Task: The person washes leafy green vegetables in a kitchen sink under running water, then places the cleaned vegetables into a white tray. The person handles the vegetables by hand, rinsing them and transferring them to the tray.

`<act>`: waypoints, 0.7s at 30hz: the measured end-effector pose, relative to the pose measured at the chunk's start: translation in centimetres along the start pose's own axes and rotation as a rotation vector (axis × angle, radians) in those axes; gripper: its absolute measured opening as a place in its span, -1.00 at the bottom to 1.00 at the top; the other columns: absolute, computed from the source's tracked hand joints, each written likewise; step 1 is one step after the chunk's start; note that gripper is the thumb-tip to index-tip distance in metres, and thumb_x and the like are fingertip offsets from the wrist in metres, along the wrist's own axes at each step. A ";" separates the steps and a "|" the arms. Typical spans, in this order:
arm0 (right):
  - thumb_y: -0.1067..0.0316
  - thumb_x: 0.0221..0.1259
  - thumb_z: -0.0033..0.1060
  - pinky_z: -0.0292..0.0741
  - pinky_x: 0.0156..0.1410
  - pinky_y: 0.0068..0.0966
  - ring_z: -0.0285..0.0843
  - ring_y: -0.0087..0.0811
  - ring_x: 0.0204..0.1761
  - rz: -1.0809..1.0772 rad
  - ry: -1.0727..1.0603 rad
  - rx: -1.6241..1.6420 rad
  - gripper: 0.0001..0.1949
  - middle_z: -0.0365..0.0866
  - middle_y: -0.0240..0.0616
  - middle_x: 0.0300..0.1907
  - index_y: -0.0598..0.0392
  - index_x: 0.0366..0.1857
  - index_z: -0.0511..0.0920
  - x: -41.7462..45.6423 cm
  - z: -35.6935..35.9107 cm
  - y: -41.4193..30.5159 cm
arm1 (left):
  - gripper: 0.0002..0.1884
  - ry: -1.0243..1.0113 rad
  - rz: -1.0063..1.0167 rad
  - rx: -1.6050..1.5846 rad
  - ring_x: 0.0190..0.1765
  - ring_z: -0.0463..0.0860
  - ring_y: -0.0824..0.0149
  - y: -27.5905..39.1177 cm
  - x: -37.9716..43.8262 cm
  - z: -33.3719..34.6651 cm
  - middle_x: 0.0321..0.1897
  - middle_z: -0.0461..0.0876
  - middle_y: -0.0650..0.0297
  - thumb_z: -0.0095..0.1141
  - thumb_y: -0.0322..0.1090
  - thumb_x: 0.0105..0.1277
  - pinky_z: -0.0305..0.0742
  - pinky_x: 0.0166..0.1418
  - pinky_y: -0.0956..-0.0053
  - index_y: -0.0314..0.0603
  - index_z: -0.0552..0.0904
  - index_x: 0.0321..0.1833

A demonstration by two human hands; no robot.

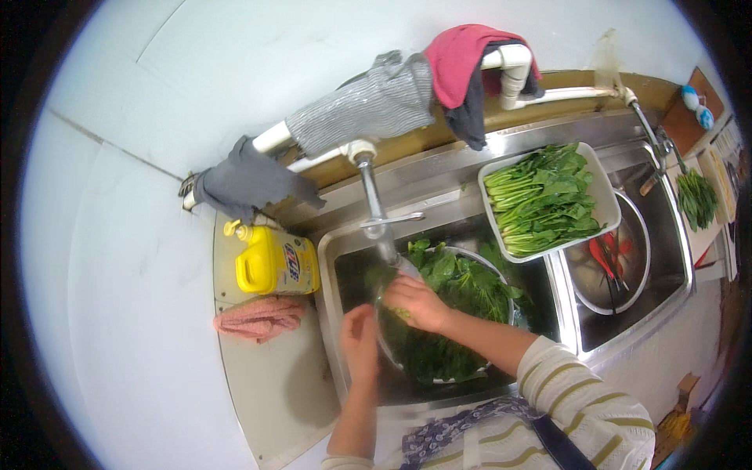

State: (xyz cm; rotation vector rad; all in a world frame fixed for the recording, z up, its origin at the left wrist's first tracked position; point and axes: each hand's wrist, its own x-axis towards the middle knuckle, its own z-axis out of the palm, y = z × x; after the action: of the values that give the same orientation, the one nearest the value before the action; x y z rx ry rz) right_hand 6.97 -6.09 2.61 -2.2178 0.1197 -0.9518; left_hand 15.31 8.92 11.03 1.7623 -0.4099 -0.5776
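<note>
My right hand (420, 302) is directly below the faucet (373, 208), with its fingers closed around pale green vegetable stems (400, 313). Blur hides the leafy end of that bunch. To its left, over the near-left part of the sink (332, 276), is my left hand (359, 335); its fingers are curled and blurred, and I cannot tell whether they hold anything. Beneath both hands, loose leafy greens (464, 276) float in water in a round basin inside the left sink bowl. My right forearm hides part of them.
A white plastic container (606, 194) of stacked leafy greens (543, 202) rests across the sink divider. Red peppers (603, 258) lie in a basin in the right sink bowl. On the left ledge are a yellow detergent jug (276, 261) and a pink towel (261, 317). Cloths (367, 103) hang on pipes.
</note>
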 end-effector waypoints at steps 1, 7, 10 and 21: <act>0.42 -0.08 0.34 0.44 0.24 -0.14 0.55 -0.15 0.11 -0.031 -0.020 -0.025 -0.64 0.62 -0.27 -0.08 0.02 -0.09 0.62 0.3 -0.4 0.0 | -0.79 0.005 0.039 -0.016 0.14 0.62 0.33 0.5 0.3 -0.1 0.05 0.67 0.19 0.09 -0.49 0.49 0.50 0.28 0.43 -0.30 0.61 0.13; 0.38 -0.01 0.28 0.41 0.31 -0.08 0.55 -0.22 0.11 -0.187 -0.068 -0.121 -0.67 0.61 -0.29 -0.09 0.00 -0.08 0.62 0.6 -2.8 -0.4 | -0.69 -0.036 0.489 -0.057 0.31 0.53 0.24 7.2 1.9 1.7 0.24 0.57 0.07 0.14 -0.50 0.43 0.43 0.38 0.35 -0.28 0.57 0.21; 0.38 0.00 0.27 0.34 0.44 -0.02 0.55 -0.20 0.12 -0.214 -0.133 -0.130 -0.68 0.61 -0.27 -0.08 -0.01 -0.08 0.63 -0.4 -3.5 -0.7 | -0.60 -0.038 0.795 0.100 0.43 0.43 0.08 12.4 2.5 4.5 0.36 0.49 -0.03 0.20 -0.54 0.31 0.32 0.49 0.25 -0.27 0.58 0.22; 0.37 -0.03 0.30 0.28 0.55 0.09 0.55 -0.12 0.16 -0.145 -0.057 -0.085 -0.65 0.63 -0.16 -0.02 0.04 -0.06 0.63 -3.8 -8.1 -7.3 | -0.75 -0.231 1.111 0.585 0.48 0.38 -0.12 18.1 4.2 6.0 0.34 0.57 0.01 0.25 -0.40 0.31 0.19 0.54 0.07 -0.22 0.65 0.03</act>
State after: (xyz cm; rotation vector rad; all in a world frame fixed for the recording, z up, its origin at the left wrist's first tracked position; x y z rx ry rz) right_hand -2.55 -4.00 8.92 -2.3552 -0.0280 -0.9757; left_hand 15.71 -2.85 26.61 1.6600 -1.6997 0.1790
